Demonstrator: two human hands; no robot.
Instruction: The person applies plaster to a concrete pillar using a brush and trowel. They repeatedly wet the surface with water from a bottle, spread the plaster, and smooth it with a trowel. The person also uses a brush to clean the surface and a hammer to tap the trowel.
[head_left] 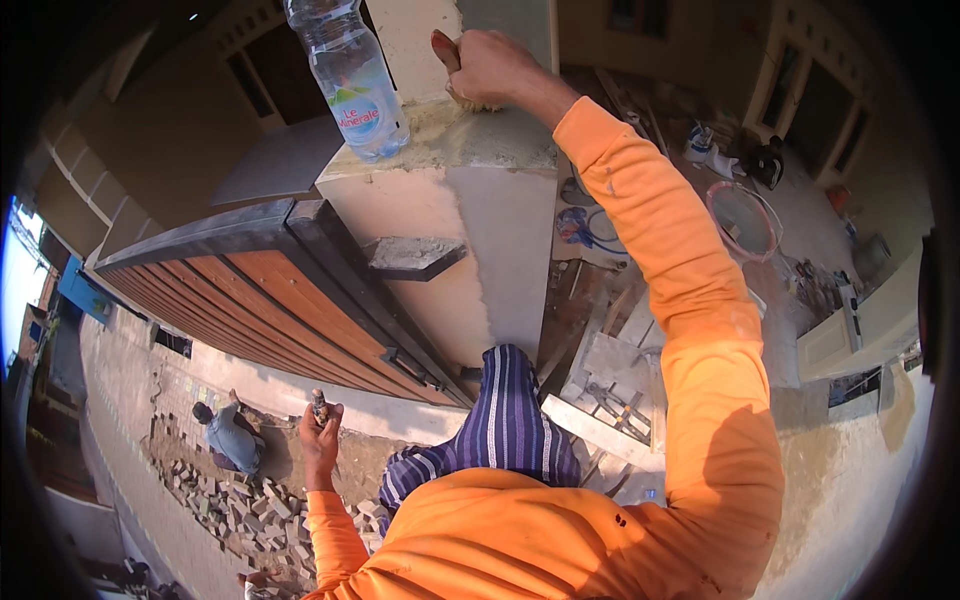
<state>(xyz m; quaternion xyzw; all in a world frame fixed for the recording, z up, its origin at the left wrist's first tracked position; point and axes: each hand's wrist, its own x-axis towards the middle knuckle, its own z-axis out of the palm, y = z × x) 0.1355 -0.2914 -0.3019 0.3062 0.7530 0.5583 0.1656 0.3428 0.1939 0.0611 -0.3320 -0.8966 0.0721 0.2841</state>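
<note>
My right hand point(490, 68) is closed around a brush with a reddish-brown wooden handle point(445, 50). Its pale bristles press on the damp grey top of a pillar point(500, 140). Just left of it, a clear plastic water bottle point(350, 85) stands on the same ledge, with liquid in it. Lower down on the left, my left hand point(320, 445) grips a short, mottled brown stub point(319, 403). What that stub belongs to is not visible. A wooden-slatted gate with a dark frame point(250, 300) lies between my left hand and the pillar.
A stone bracket point(412, 256) juts from the pillar face. Loose paving blocks point(250, 520) lie below left, where another person point(235, 435) crouches. To the right are a round hoop-rimmed tub point(743, 222), planks, tools, and a white board point(600, 432). My striped cloth-covered knee point(510, 410) is against the pillar's base.
</note>
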